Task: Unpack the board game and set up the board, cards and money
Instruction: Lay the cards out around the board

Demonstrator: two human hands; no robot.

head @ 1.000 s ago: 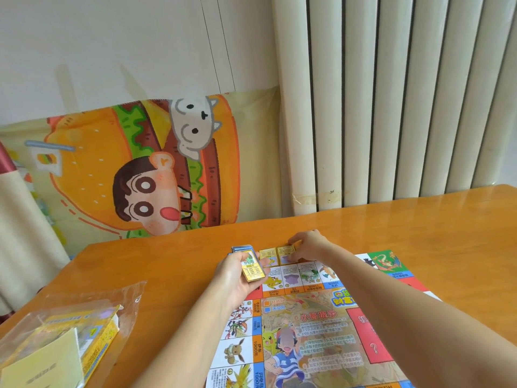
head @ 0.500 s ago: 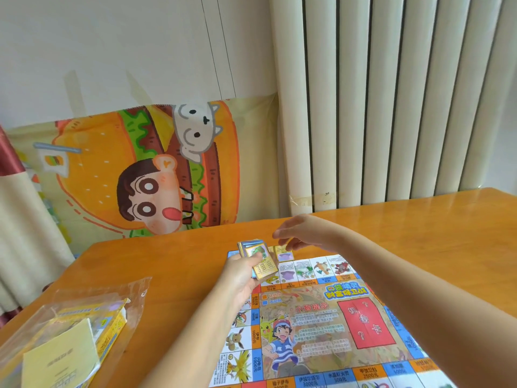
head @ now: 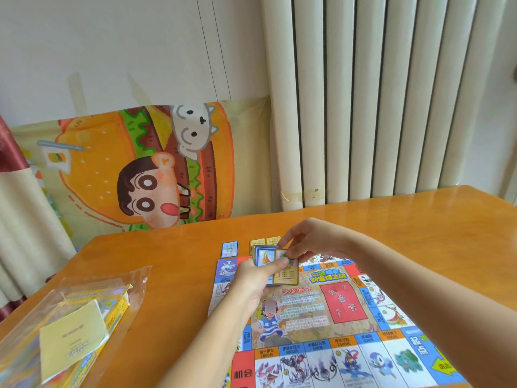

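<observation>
The left hand [head: 256,278] is closed around a stack of cards [head: 263,257], with the thumb lying across the front of it. The stack is held a little above the far part of the board [head: 344,303]. The right hand [head: 310,240] is just beside the left one, on its right, and it pinches the upper edge of a gold card [head: 285,275] between the thumb and the fingers. This card is at the front of the stack and sticks out of it to the right. The board lies open and flat on the table [head: 167,261], under both hands and reaching back toward the person. Just beyond the hands, off the far edge of the board, two gold cards [head: 258,243] lie side by side, partly hidden by the stack. A blue card [head: 229,249] lies to the left of them, a little apart. Well to the left of the left hand, near the edge of the table, is a clear plastic bag [head: 131,278] with a yellow box [head: 117,309] and a pale paper sheet [head: 72,337] inside it.
</observation>
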